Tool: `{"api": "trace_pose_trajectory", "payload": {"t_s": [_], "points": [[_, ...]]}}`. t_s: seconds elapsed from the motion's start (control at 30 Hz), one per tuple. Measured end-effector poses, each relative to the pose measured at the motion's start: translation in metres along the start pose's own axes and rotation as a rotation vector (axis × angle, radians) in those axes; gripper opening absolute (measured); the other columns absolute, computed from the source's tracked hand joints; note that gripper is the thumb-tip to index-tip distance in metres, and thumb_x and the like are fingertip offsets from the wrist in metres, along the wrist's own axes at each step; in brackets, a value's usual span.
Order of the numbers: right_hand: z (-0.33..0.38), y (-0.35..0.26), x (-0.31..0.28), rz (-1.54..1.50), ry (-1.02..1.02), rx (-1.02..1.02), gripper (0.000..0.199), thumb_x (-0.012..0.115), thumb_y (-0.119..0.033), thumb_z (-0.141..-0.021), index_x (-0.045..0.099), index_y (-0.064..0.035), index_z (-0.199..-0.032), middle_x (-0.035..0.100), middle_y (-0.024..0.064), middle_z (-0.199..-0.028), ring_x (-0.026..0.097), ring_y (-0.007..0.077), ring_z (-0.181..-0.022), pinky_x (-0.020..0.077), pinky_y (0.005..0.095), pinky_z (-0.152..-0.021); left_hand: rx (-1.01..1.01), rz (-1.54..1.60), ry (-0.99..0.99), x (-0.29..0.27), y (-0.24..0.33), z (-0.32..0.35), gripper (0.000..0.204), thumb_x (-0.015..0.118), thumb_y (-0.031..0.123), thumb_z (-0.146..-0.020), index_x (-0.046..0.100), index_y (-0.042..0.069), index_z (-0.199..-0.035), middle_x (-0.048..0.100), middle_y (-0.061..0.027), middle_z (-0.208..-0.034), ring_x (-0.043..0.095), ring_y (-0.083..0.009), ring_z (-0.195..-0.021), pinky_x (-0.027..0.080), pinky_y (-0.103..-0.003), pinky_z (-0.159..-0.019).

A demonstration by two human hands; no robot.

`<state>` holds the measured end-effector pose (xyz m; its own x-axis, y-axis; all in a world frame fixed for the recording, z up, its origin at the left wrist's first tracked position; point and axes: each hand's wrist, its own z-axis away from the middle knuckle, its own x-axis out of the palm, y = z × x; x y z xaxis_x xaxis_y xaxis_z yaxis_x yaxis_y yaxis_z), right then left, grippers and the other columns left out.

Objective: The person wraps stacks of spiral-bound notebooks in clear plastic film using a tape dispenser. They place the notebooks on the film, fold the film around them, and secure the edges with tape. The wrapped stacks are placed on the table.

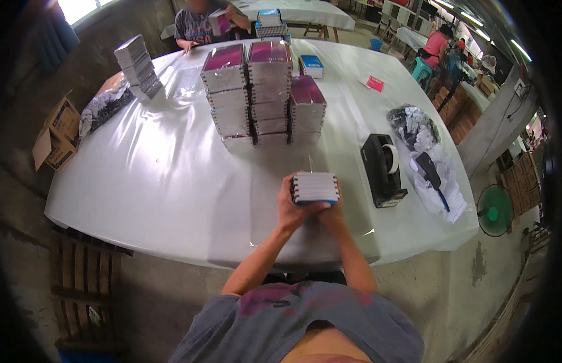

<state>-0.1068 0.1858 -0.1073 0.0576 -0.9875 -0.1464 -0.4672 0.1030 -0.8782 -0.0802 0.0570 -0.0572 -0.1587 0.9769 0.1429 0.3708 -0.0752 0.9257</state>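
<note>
Just above the near part of the table I hold a small stack of spiral notebooks (315, 186), its white page edges and dark bindings showing, with a bit of blue cover low on the near side. My left hand (290, 209) wraps round the stack's left side, thumb across the near face. On the right side my right hand (334, 212) grips it too, its fingers mostly hidden. Beyond my hands rise tall piles of purple-covered notebooks (270, 78), wrapped in clear plastic. A clear plastic sheet or bag (281, 224) seems to lie under my arms.
A black tape dispenser (378, 172) stands to the right, beside plastic bags (421, 136) and a black-handled tool (429, 169). Blue notebooks (312, 66) and a pink card (375, 83) lie farther back. At left are a leaning white stack (137, 66) and cardboard box (58, 134). Another person (211, 24) sits opposite.
</note>
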Motion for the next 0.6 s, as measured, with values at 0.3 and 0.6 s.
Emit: {"api": "trace_pose_trajectory", "payload": {"t_s": [0.3, 0.6], "points": [[0.009, -0.004, -0.012, -0.131, -0.112, 0.159, 0.092, 0.083, -0.009, -0.055, 0.034, -0.0056, -0.133, 0.051, 0.0088, -0.121, 0.052, 0.0211, -0.109, 0.0409, 0.0342, -0.097, -0.102, 0.116, -0.105, -0.007, -0.003, 0.01, 0.091, 0.091, 0.021, -0.05, 0.038, 0.002, -0.121, 0.059, -0.0103, -0.106, 0.058, -0.0205, -0.101, 0.046, -0.034, -0.089], [0.024, -0.026, -0.001, -0.044, -0.075, 0.264, 0.071, 0.083, -0.006, -0.056, 0.043, -0.005, -0.116, 0.06, 0.0082, -0.107, 0.058, 0.0193, -0.099, 0.0473, 0.0329, -0.085, -0.1, -0.129, -0.037, -0.012, -0.02, 0.026, 0.078, 0.091, 0.022, -0.048, 0.045, 0.003, -0.108, 0.061, -0.0083, -0.101, 0.06, -0.0192, -0.095, 0.048, -0.032, -0.084]]}}
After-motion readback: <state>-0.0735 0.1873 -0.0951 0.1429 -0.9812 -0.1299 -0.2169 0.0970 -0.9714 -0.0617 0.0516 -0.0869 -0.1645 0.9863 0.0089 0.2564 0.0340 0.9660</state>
